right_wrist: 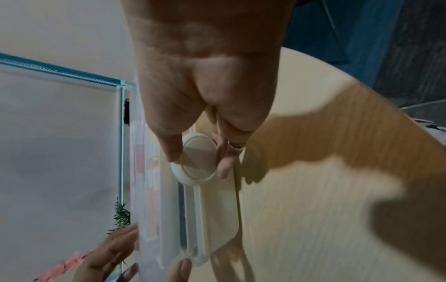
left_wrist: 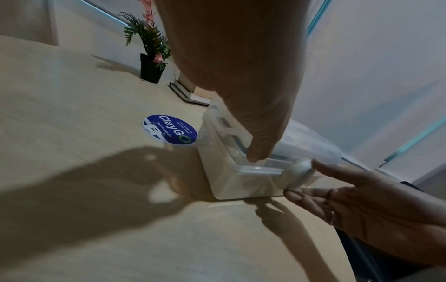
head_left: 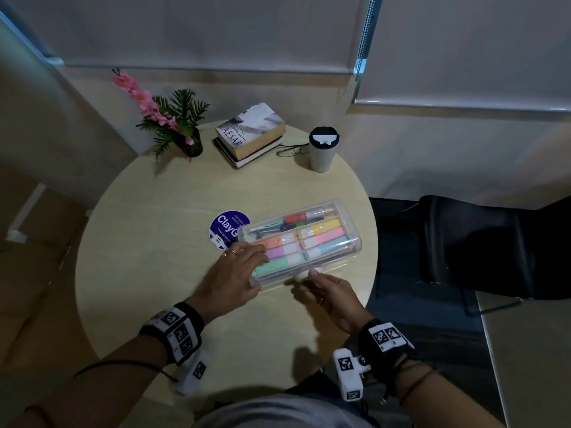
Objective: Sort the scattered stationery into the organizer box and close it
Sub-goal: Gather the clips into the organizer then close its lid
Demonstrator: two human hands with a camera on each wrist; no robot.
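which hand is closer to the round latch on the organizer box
Right. The right hand pinches the round latch; the left hand rests on the organizer box lid, left of it.

Hands on the organizer box
My left hand presses its lid; my right hand pinches the round clasp.

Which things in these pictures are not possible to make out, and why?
- Whether the round latch is locked: head view, right hand partly covers it; wrist views blurred.
- Near left end of the organizer box: head view, left hand covers it.
- Full sticker text: head view, the box covers part.
- Lower book title: head view, top book lies on it.
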